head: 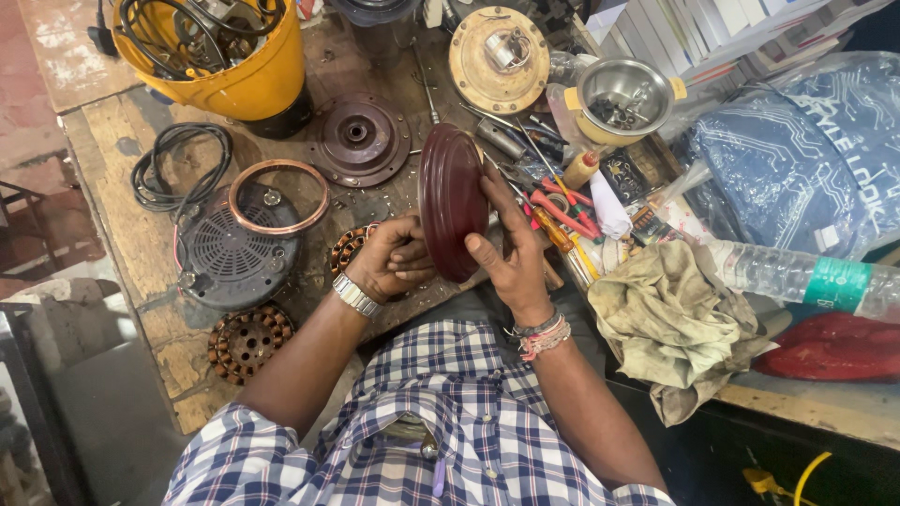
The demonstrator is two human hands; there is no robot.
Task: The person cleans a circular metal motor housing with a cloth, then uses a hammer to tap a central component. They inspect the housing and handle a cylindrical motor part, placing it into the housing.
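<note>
A: What takes up the most room on the workbench?

B: On the right, a blue printed bag in clear plastic. Then the yellow bucket full of cables at the top left, and the crumpled dirty rag at the near right edge, with a clear plastic bottle lying beside it.

A: And in the middle?

B: A dark round vented motor cover with a copper-coloured ring lying on it, left of the hands. Behind the hands lies a maroon round housing, and further back a tan round one and a steel bowl of small parts. A copper-wound stator sits near the front edge.

A: What are the hands doing?

B: The right hand holds a dark red round cover up on edge above the bench, fingers spread behind it and thumb across the rim. The left hand is curled nearly closed against the cover's lower left edge; whether it grips anything I cannot tell.

A: Anything crowding them?

B: Red-handled tools lie just right of the cover, and a second stator is partly hidden behind the left hand.
</note>
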